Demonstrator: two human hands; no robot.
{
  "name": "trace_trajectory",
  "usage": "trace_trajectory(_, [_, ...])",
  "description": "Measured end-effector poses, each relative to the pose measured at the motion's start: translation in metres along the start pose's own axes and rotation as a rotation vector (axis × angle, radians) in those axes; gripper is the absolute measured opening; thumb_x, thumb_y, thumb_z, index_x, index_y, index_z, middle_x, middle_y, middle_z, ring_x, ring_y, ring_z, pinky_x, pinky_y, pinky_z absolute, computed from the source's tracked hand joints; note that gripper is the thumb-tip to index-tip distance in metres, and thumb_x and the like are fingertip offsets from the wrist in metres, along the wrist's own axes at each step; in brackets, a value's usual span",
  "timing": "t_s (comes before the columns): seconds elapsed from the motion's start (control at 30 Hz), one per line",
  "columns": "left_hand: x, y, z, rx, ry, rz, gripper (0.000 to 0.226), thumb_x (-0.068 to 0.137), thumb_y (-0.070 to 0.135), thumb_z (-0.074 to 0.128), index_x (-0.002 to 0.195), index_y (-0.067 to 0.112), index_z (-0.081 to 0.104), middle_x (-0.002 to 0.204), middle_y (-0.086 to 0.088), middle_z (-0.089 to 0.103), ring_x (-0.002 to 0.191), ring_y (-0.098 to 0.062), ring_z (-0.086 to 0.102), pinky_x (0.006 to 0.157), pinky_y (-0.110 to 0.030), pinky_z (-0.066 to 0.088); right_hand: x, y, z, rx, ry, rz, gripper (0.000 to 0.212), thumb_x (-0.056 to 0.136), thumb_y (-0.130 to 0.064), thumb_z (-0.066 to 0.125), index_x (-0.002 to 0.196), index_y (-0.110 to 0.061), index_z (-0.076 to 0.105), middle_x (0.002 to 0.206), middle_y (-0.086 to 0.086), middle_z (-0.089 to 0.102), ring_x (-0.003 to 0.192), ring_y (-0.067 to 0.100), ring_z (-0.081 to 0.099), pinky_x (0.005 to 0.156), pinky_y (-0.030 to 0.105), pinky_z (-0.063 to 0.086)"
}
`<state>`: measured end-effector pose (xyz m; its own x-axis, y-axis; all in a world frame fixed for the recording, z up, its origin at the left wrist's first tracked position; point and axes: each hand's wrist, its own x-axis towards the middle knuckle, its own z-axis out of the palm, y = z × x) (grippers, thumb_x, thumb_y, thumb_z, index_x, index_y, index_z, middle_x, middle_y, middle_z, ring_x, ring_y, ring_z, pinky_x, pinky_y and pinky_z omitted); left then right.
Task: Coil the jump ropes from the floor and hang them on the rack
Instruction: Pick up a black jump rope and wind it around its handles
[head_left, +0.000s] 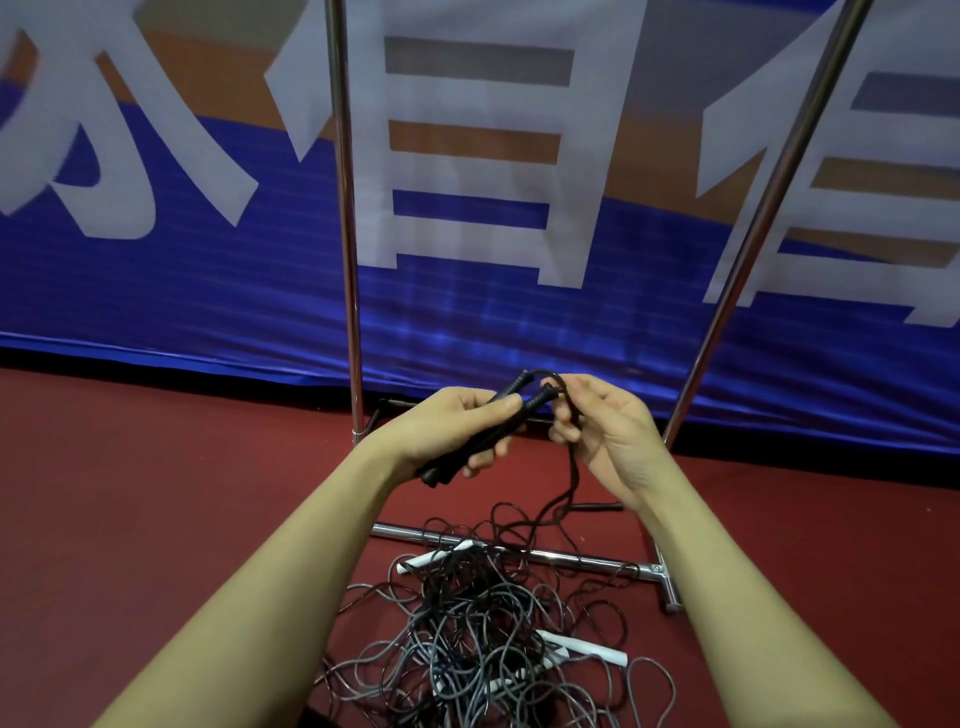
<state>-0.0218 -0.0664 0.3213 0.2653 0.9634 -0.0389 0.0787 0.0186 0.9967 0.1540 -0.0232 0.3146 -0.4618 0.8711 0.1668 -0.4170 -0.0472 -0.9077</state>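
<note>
My left hand (457, 426) grips two black jump-rope handles (511, 402) side by side, their tips pointing up and to the right. My right hand (605, 431) pinches the black cord (571, 467) just where it leaves the handle tips. From there the cord hangs down into a tangled pile of black and grey jump ropes (478, 639) on the red floor. Several white handles (582, 647) poke out of the pile. The chrome rack (349, 260) stands right behind my hands, its two uprights rising out of view.
The rack's base bar (582, 560) lies on the floor under the far edge of the pile, with a foot at the right (667, 587). A blue and orange banner (156, 291) with large white characters hangs behind the rack. Red floor (156, 493) spreads to the left.
</note>
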Motion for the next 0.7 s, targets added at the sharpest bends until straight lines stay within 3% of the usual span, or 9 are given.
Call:
trace_trajectory(0.1, [0.002,-0.001,0.003,0.041,-0.009,-0.009,0.014,0.087,0.023,0.062,0.081,0.011,0.056,0.057,-0.001,0.057,0.044,-0.013,0.051,0.047,-0.022,0.046,0.002,0.002,0.001,-0.019,0.095,-0.052,0.012,0.083,-0.011,0.056,0.086,0.001,0.060,0.054,0.001,0.052,0.043,0.007,0.038,0.048,0.019,0.035])
trace_trajectory(0.2, [0.004,-0.001,0.005,0.115,0.001,-0.003,0.012,0.092,0.016,0.059,0.082,0.009,0.058,0.063,-0.002,0.062,0.051,-0.012,0.057,0.055,-0.023,0.051,0.001,0.003,0.001,-0.061,0.122,-0.089,0.009,0.078,-0.010,0.060,0.081,-0.001,0.058,0.054,0.001,0.055,0.045,0.008,0.041,0.049,0.020,0.037])
trace_trajectory(0.37, [0.002,0.005,0.010,0.120,0.007,-0.007,0.019,0.097,0.024,0.052,0.085,0.009,0.057,0.060,0.002,0.054,0.046,-0.009,0.046,0.049,-0.024,0.048,0.001,0.001,0.002,-0.094,0.142,-0.103,0.005,0.078,-0.008,0.061,0.078,-0.004,0.058,0.053,0.001,0.055,0.045,0.009,0.042,0.047,0.019,0.038])
trace_trajectory(0.4, [0.002,0.006,0.012,0.116,0.000,-0.011,0.022,0.098,0.026,0.050,0.084,0.010,0.055,0.059,0.002,0.051,0.044,-0.008,0.044,0.046,-0.023,0.046,0.000,0.000,0.002,-0.112,0.140,-0.102,0.001,0.081,-0.005,0.060,0.081,-0.005,0.060,0.054,0.002,0.056,0.046,0.009,0.043,0.047,0.019,0.038])
trace_trajectory(0.53, [0.000,0.008,0.013,0.068,-0.031,0.003,0.021,0.099,0.027,0.047,0.088,0.011,0.056,0.060,0.002,0.053,0.044,-0.008,0.040,0.043,-0.023,0.044,-0.002,-0.005,0.001,-0.148,0.085,-0.087,0.021,0.089,0.001,0.052,0.104,-0.006,0.064,0.060,0.001,0.055,0.049,0.009,0.041,0.048,0.019,0.036])
trace_trajectory(0.7, [0.000,0.009,0.013,-0.063,-0.084,-0.008,0.014,0.097,0.013,0.049,0.096,0.004,0.059,0.066,-0.003,0.058,0.053,-0.010,0.052,0.052,-0.028,0.055,-0.001,-0.004,0.001,-0.174,0.128,-0.141,0.012,0.087,0.003,0.055,0.086,-0.003,0.066,0.059,0.002,0.057,0.044,0.008,0.040,0.042,0.018,0.030])
